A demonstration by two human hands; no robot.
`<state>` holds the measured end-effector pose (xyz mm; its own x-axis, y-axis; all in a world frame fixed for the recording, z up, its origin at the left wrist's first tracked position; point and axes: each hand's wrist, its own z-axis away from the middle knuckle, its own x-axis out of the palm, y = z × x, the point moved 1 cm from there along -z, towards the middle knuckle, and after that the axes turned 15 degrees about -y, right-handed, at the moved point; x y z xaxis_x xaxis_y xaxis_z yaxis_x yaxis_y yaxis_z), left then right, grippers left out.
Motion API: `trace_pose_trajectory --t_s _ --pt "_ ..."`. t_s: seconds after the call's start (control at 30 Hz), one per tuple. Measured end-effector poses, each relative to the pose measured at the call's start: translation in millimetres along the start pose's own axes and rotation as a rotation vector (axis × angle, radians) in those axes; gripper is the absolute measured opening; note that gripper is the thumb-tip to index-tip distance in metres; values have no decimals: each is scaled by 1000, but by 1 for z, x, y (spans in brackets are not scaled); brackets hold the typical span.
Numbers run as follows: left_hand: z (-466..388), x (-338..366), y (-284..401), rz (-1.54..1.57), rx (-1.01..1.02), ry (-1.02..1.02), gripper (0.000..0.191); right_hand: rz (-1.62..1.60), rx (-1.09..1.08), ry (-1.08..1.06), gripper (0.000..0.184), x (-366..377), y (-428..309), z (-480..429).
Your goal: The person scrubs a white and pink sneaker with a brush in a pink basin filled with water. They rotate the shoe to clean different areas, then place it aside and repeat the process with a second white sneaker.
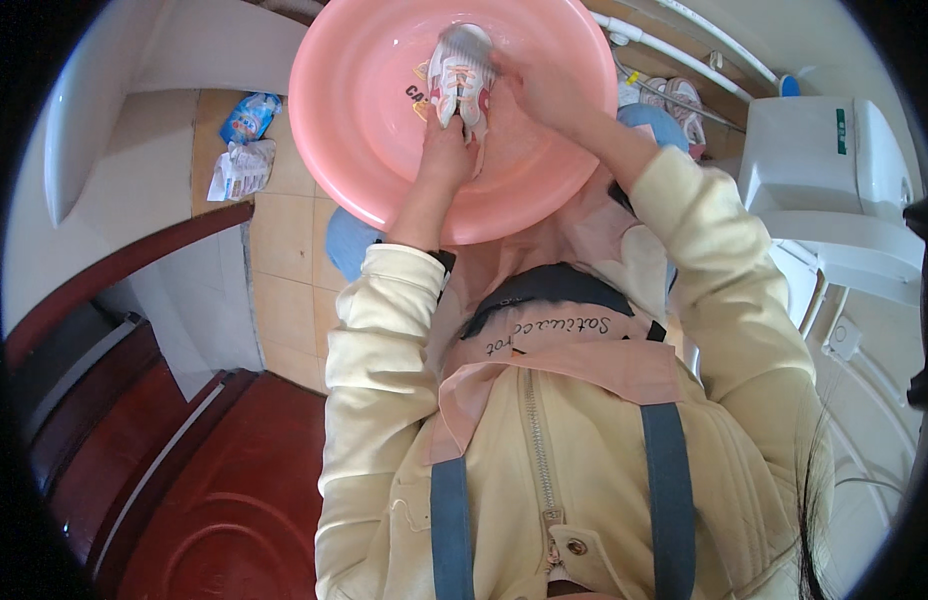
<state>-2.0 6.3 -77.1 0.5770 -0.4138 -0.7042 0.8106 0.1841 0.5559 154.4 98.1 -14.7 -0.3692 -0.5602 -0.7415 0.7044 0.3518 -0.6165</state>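
My left hand (450, 150) grips a white sneaker (459, 82) with pink and red parts and orange laces, near its heel opening. The sneaker is held over the inside of a large pink plastic basin (336, 150), its toe pointing away from me. My right hand (535, 94) is at the right of the shoe's toe, blurred, with its fingers closed on a brush (467, 46) whose greyish bristles lie across the toe. Motion blur hides the brush's handle and exact shape. Printed figures and letters show on the basin's floor beside the shoe.
Blue and white plastic packets (250, 118) lie on the tiled floor (284, 240) at the left. Another pair of sneakers (683, 105) stands behind the basin's right side, near white pipes (674, 52). A white toilet tank (801, 157) is at the right, a red door (239, 480) at lower left.
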Motion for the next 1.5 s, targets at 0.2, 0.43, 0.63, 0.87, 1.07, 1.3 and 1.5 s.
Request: trace_pose_trajectory --t_s 0.2,0.43,0.63,0.87,1.07,1.3,1.5 --pt "2 -2 6 19 -50 0 48 295 -240 227 37 19 13 -21" --pt "3 -2 5 47 -21 -15 49 371 41 69 41 -5 6 -23" --pt "2 -2 2 104 -10 -10 54 40 -110 -117 44 10 -10 2" --pt "7 1 1 102 -140 -31 58 131 -91 -43 48 12 8 4" --pt "6 -6 -16 314 -105 -72 50 199 -227 -34 49 3 1 6" --pt "13 -13 -24 724 -200 -73 29 374 -166 -6 49 -1 14 -18" --pt "17 -27 -16 928 -291 -151 35 136 -327 188 47 5 22 -21"
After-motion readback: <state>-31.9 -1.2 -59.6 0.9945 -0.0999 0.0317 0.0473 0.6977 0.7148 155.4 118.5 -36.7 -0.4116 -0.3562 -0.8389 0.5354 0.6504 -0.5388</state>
